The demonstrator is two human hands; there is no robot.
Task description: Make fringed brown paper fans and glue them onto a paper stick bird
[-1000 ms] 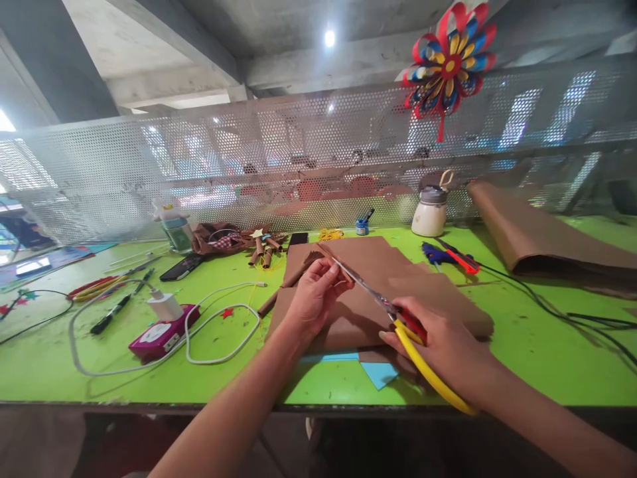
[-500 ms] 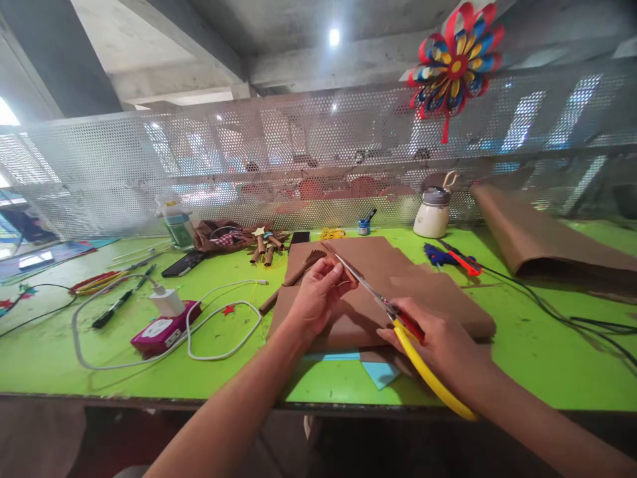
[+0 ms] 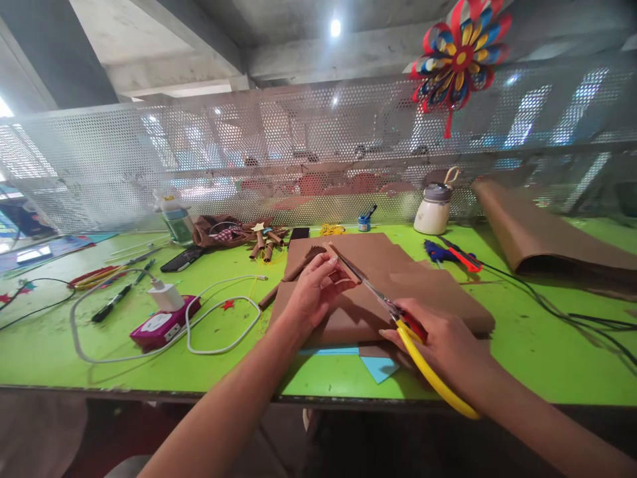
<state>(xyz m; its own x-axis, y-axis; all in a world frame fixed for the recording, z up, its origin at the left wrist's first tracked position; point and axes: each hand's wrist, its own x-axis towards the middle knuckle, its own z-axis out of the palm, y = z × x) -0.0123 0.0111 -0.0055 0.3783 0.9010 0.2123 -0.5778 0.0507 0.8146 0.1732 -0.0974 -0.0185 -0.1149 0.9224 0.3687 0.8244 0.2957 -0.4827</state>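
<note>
The left hand [image 3: 314, 287] pinches a brown paper strip [image 3: 347, 267] above folded brown sheets [image 3: 418, 285]; scissors [image 3: 416, 357], gripped by the right hand [image 3: 440, 338], lie along it. Trimming seems in hand, though the blades' bite is unclear; the next snip calls for steadiness.

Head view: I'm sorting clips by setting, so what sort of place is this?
Probably a craft workspace: scissors in the right hand, brown paper on the green table, and a colourful flower hanging above.

Left hand [image 3: 316, 285] pinching a brown paper strip [image 3: 344, 263], right hand [image 3: 442, 338] holding yellow-handled scissors [image 3: 417, 354], green table [image 3: 540, 358] beneath
</note>
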